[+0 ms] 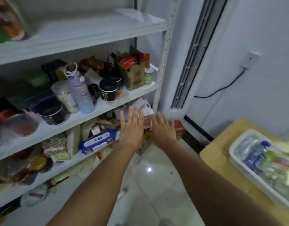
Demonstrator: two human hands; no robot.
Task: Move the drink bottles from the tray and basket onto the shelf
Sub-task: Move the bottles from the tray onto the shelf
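Both my arms stretch forward toward the right end of a white shelf unit. My left hand has its fingers straight and spread, and holds nothing. My right hand is beside it, fingers straight, also empty. A white tray sits on a yellow table at the lower right. It holds several plastic drink bottles, among them one with a blue label and cap. The top shelf board is mostly bare on its right half. No basket is in view.
The middle shelf is crowded with black jars, a lilac water bottle and a cardboard box. Lower shelves hold a blue wipes pack and bags. A yellow table stands right; white tiled floor lies between.
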